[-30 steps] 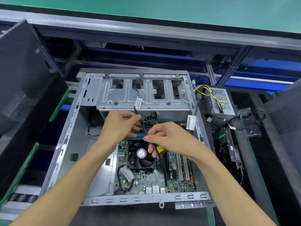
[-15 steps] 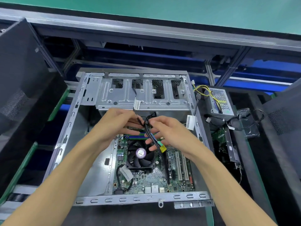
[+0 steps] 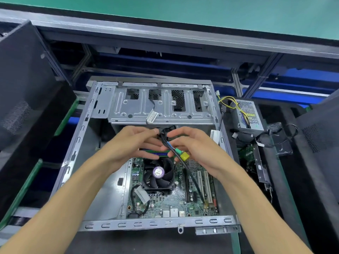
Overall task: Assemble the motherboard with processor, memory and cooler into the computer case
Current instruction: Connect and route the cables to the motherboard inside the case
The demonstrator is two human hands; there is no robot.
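Dark workbench matting carries the open computer case (image 3: 80,136), where the motherboard (image 3: 170,200) with cooler (image 3: 158,174) already lies inside, while the left hand (image 3: 128,145) and right hand (image 3: 194,145) pinch a loose cable bundle (image 3: 167,143) above it, so wiring apparently remains.

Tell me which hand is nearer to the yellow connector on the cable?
Right. The right hand has the yellow connector against its fingers; the left hand is further left, by the cable's black loop.
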